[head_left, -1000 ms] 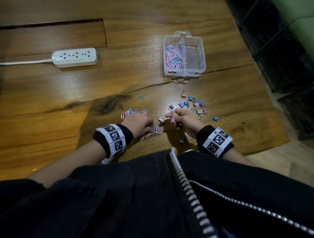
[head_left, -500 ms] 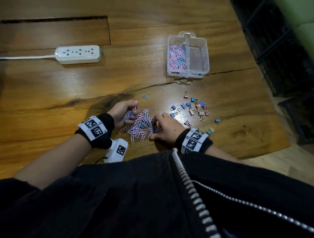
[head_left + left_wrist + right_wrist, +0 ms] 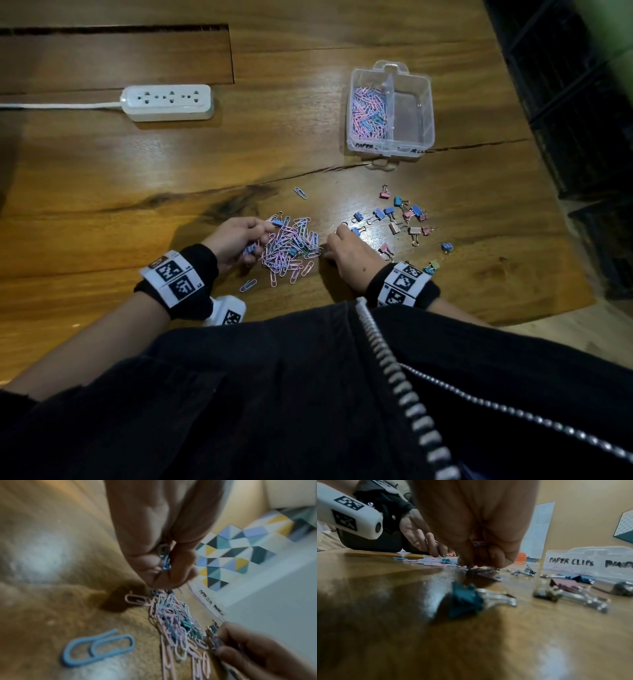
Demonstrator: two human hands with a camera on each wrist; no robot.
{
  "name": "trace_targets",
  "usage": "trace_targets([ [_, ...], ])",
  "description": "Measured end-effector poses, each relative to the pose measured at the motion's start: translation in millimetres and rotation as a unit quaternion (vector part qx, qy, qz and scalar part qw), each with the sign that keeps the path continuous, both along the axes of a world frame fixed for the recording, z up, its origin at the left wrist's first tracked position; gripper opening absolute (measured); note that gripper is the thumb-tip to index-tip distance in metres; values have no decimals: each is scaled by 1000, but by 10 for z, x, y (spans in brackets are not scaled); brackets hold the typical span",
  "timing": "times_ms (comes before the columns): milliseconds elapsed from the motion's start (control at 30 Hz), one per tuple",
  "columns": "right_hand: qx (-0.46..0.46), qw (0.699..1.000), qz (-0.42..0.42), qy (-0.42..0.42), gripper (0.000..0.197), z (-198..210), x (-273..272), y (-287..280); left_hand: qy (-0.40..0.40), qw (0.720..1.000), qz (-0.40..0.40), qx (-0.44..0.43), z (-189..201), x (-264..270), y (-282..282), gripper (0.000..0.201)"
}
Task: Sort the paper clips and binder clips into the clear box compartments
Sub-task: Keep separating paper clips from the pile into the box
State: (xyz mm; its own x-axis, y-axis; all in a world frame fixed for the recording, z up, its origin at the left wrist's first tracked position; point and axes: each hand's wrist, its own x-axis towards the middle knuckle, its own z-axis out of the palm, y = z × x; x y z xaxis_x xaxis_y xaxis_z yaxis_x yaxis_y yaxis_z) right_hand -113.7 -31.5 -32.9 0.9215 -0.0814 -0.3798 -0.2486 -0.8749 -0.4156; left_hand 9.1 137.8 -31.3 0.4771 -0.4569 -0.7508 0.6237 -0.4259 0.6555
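Note:
A pile of pastel paper clips (image 3: 291,248) lies on the wooden table (image 3: 102,192) between my hands. My left hand (image 3: 255,240) is at the pile's left edge, its fingers curled round a few blue paper clips (image 3: 165,559). At the pile's right edge, my right hand (image 3: 330,245) has its fingers curled down on the clips, with a purple clip (image 3: 478,543) in its palm. Small coloured binder clips (image 3: 400,219) are scattered to the right. The clear box (image 3: 426,102) stands farther back; its left compartment holds paper clips (image 3: 368,113) and its right one looks bare.
A white power strip (image 3: 168,102) with its cord lies at the back left. Single paper clips lie loose at the pile's far side (image 3: 300,193) and near side (image 3: 248,285). A crack runs across the table in front of the box. The table's right edge drops to dark furniture.
My right hand left the binder clips and came left to the pile's right edge. My left hand slid off the pile to its left side, uncovering the clips.

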Motion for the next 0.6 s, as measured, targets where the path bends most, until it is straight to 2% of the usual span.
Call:
trace_targets([
  [67, 11, 1000, -10, 8, 20, 9, -1, -37, -96, 993, -45, 58, 62, -44, -10, 29],
  [100, 25, 999, -25, 8, 18, 19, -1, -61, -178, 974, -90, 110, 93, -76, -8, 29],
  [167, 67, 995, -69, -1, 16, 46, 0, -122, -340, 897, -192, 209, 132, -155, 16, 34],
  [200, 100, 990, -98, -3, 16, 56, 4, -153, -381, 861, -238, 240, 125, -191, 30, 41],
  [267, 204, 964, -170, 1, 12, 87, 3, -211, -396, 819, -313, 272, 100, -277, 51, 66],
  [333, 309, 921, -236, 8, 17, 123, 5, -263, -399, 801, -345, 283, 55, -336, 43, 90],
  [367, 353, 898, -262, 15, 20, 145, 10, -285, -408, 796, -348, 281, 28, -358, 28, 94],
  [433, 424, 856, -294, 34, 23, 187, 37, -319, -431, 783, -357, 270, -23, -402, -8, 86],
  [500, 471, 828, -301, 48, 25, 211, 81, -335, -445, 774, -370, 256, -72, -437, -49, 67],
  [567, 481, 822, -302, 48, 26, 213, 131, -318, -450, 765, -383, 257, -102, -450, -85, 50],
  [600, 466, 830, -301, 45, 25, 203, 160, -294, -455, 757, -391, 257, -106, -456, -104, 44],
])
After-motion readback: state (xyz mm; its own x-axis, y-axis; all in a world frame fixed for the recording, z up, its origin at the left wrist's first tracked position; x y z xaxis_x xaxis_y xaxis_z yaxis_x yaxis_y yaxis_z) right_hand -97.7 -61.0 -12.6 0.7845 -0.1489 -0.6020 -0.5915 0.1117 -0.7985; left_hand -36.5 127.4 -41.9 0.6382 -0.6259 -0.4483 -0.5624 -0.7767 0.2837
